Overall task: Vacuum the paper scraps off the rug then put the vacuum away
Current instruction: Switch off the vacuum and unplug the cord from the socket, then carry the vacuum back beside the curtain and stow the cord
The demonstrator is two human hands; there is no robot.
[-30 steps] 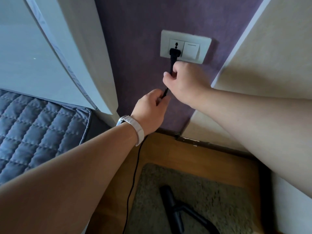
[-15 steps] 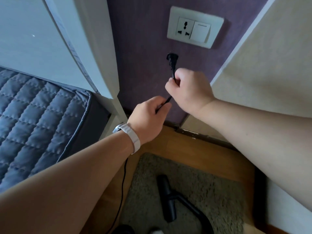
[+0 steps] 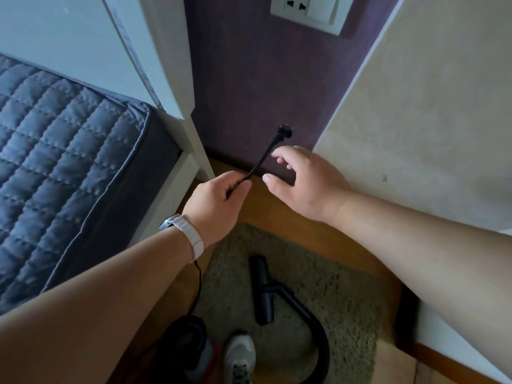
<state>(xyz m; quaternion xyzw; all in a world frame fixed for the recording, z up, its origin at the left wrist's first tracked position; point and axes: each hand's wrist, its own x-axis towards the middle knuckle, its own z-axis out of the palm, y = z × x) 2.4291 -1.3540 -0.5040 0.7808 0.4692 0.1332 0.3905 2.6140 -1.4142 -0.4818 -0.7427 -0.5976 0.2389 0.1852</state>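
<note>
Pinching the black power cord (image 3: 259, 162) in the left hand (image 3: 219, 200), thumb pressed against curled fingers. Wearing a watch with a white strap (image 3: 191, 236) on that wrist. Holding the right hand (image 3: 302, 181) just beside the cord, fingers loosely spread and a little bent, gripping nothing, thumb tip near the left thumb. Cannot tell whether the right fingertips brush the cord.

Above the left fist: a short stiff length of cord slanting up and to the right, ending in the plug (image 3: 284, 131), free in the air in front of the purple wall (image 3: 249, 79). Well above it, at the top edge, the white socket and switch plate (image 3: 307, 12). Below the left wrist: the rest of the cord trailing down toward the dark round vacuum body (image 3: 188, 345), partly hidden behind the left forearm at the bottom edge.

Down on the olive shaggy rug (image 3: 332, 286): the black vacuum nozzle (image 3: 261, 289), lying flat, with its curved hose (image 3: 313, 322) arcing to the bottom edge. Just beside the vacuum body, a grey and white shoe (image 3: 239, 356) at the rug's near edge. Between rug and wall, a strip of wooden floor (image 3: 277, 214). Off to the left, a grey quilted mattress (image 3: 55, 151) in a white bed frame (image 3: 166, 65); off to the right, a beige wall (image 3: 429, 106).
</note>
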